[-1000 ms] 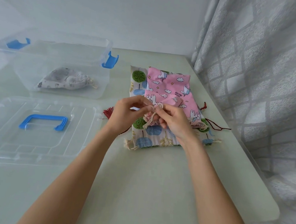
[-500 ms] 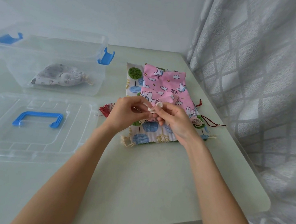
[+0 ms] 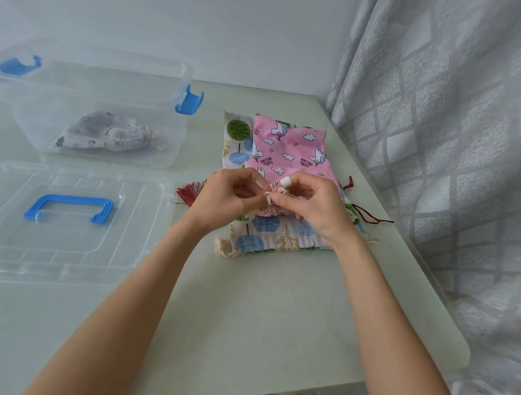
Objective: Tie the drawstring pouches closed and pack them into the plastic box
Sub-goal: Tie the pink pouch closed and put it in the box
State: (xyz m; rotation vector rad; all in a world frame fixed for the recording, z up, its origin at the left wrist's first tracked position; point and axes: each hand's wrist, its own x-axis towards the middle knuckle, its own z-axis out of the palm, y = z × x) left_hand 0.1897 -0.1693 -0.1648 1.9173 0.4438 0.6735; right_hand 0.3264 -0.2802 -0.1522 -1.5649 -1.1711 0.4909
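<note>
A pink unicorn-print pouch [image 3: 293, 149] lies on top of a white pouch printed with trees [image 3: 268, 230] at the table's right middle. The pink pouch's mouth is gathered at its near end. My left hand [image 3: 230, 194] and my right hand [image 3: 313, 203] meet over that mouth, and each pinches the cream drawstring [image 3: 270, 196] between them. A clear plastic box [image 3: 103, 90] with blue latches stands at the back left. Inside it lies a grey patterned pouch [image 3: 105, 132], tied shut.
The box's clear lid [image 3: 57, 224] with a blue handle lies flat at the near left. A red tassel [image 3: 189, 191] pokes out left of the pouches and a dark red cord [image 3: 369, 218] trails to their right. A grey curtain [image 3: 450, 153] hangs along the table's right edge.
The camera view has shifted slightly. Both hands stay at the pink pouch's mouth, working the cream drawstring; the visible cord between them has shortened to a small knot-like bunch.
</note>
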